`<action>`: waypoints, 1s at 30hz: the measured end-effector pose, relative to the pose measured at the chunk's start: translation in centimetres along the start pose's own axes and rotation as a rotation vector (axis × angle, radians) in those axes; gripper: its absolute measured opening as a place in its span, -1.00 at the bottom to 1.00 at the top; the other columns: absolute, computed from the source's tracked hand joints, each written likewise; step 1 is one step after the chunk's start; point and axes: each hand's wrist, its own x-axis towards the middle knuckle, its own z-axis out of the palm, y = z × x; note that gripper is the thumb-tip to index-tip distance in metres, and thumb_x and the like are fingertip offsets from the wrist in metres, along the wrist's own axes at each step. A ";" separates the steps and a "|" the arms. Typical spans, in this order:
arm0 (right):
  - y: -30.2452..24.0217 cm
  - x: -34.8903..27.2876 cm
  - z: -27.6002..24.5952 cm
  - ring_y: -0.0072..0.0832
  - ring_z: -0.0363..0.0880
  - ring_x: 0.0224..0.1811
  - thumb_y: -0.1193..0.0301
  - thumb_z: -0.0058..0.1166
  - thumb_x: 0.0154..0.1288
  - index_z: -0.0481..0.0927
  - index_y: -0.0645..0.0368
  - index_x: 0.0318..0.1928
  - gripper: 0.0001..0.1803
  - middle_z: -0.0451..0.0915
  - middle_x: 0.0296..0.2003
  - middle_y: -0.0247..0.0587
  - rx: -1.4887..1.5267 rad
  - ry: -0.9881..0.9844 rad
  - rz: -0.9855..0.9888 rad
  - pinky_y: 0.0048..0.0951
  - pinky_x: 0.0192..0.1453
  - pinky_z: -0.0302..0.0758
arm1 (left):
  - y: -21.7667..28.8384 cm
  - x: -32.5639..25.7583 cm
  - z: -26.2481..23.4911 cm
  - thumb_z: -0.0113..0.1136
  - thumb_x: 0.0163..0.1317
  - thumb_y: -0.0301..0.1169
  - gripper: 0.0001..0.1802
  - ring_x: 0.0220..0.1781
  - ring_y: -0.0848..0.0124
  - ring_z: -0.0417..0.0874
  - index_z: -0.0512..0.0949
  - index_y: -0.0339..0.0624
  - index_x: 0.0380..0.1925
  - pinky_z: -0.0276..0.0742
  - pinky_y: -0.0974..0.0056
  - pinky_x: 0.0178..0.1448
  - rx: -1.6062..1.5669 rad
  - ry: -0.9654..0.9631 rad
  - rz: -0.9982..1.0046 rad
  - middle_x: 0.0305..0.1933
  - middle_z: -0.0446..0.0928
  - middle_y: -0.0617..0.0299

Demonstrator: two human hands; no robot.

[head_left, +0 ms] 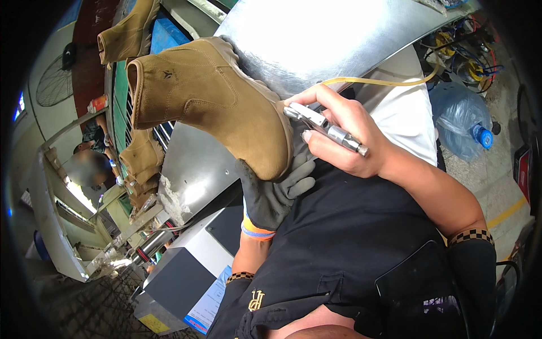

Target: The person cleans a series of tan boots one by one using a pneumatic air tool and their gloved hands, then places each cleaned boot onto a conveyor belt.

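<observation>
Fingers (316, 135) of the bare right hand (344, 141) were clenched around a metal tool (327, 129) with a yellow hose (384, 82); the gloved left hand (276, 192) gripped the tan suede boot (209, 99) from beneath, toe against the tool, over the metal worktop (316, 39); more boots (141, 161) stood behind.

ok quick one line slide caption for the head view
A gloved left hand steadies a tan suede boot while the bare right hand presses a metal air tool to its toe.
</observation>
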 end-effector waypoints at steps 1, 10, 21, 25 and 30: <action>-0.4 -0.3 -0.2 -0.60 0.46 -0.62 0.41 0.05 0.16 0.41 0.26 0.06 -0.57 0.52 -0.65 -0.27 -0.010 -0.006 0.006 -0.49 -0.46 0.33 | 0.0 0.1 0.2 -0.19 0.27 0.40 -0.02 0.31 -0.17 0.44 0.05 -0.08 0.46 0.68 -0.03 0.11 0.002 -0.023 -0.001 0.42 0.27 -0.06; -3.1 -3.2 -1.9 -0.66 0.35 -0.62 0.44 0.04 0.15 0.42 0.25 0.04 -0.59 0.45 -0.66 -0.32 -0.081 -0.089 0.161 -0.50 -0.47 0.26 | -0.2 0.9 2.0 -0.26 0.15 0.52 0.20 0.28 0.06 0.51 0.02 -0.34 0.44 0.56 0.03 0.25 0.022 -0.176 -0.109 0.34 0.35 -0.19; -6.9 -3.2 -2.8 -0.78 0.27 -0.62 0.51 -0.04 0.17 0.48 0.26 0.03 -0.62 0.39 -0.56 -0.49 -0.130 0.017 0.248 -0.63 -0.52 0.21 | -1.2 3.2 5.1 -0.31 0.06 0.59 0.27 0.28 0.12 0.52 0.01 -0.33 0.44 0.52 0.09 0.29 0.040 -0.352 -0.133 0.31 0.40 -0.15; -7.7 -3.4 -2.6 -0.78 0.22 -0.68 0.51 -0.06 0.20 0.46 0.27 0.02 -0.65 0.35 -0.63 -0.49 -0.106 0.103 0.280 -0.63 -0.58 0.16 | -1.0 4.1 6.2 -0.36 0.05 0.60 0.28 0.32 0.08 0.47 -0.04 -0.31 0.45 0.38 0.05 0.41 0.028 -0.472 -0.159 0.35 0.34 -0.19; -6.9 -4.2 -2.0 -0.78 0.28 -0.56 0.50 -0.06 0.18 0.45 0.30 0.05 -0.61 0.41 -0.45 -0.39 -0.103 0.237 0.188 -0.64 -0.48 0.21 | -1.7 6.9 6.4 -0.36 0.04 0.62 0.31 0.31 0.12 0.48 0.02 -0.39 0.42 0.36 0.08 0.42 -0.445 -0.794 -0.226 0.33 0.36 -0.20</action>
